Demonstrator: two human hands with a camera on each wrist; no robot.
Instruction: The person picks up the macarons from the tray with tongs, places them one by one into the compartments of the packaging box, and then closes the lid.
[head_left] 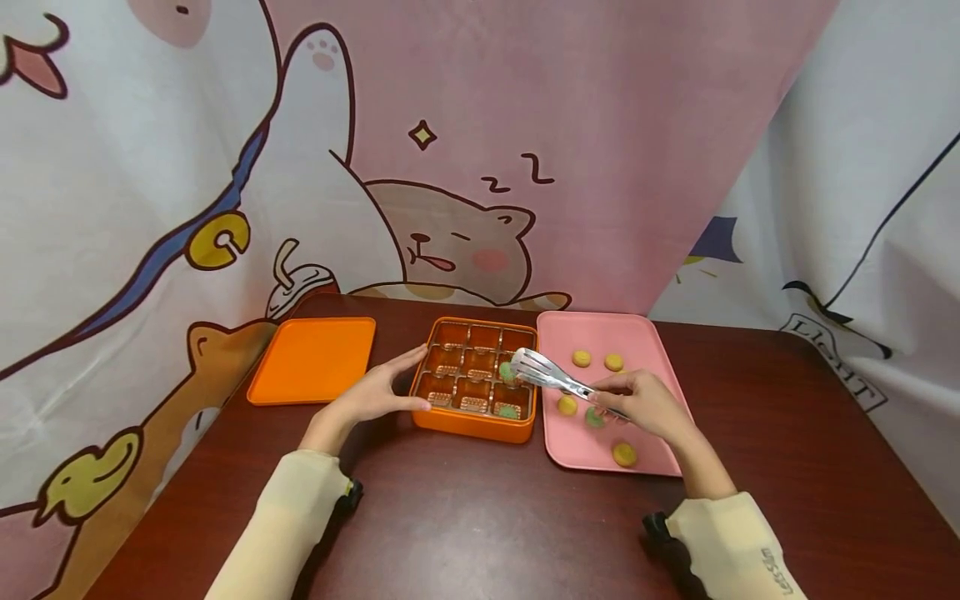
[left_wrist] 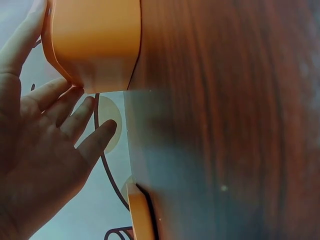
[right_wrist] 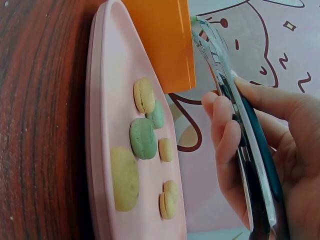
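My right hand (head_left: 637, 404) holds metal tongs (head_left: 551, 375), their tips over the right column of the orange box (head_left: 472, 425). At the tips is a green macaron (head_left: 507, 372); whether it touches the compartment floor I cannot tell. Another green macaron (head_left: 508, 412) lies in the front right compartment. With fingers spread and fairly straight, my left hand (head_left: 375, 392) touches the box's left side, its thumb near the front corner. In the left wrist view some fingertips (left_wrist: 75, 90) meet the box wall (left_wrist: 100, 50). Yellow macarons (right_wrist: 144, 95) and green ones (right_wrist: 143, 138) lie on the pink tray.
The pink tray (head_left: 562, 450) stands close beside the box on the right. An orange lid (head_left: 315, 362) lies at the left on the dark wooden table (head_left: 450, 517). A printed curtain (head_left: 600, 125) hangs behind the table and along its sides.
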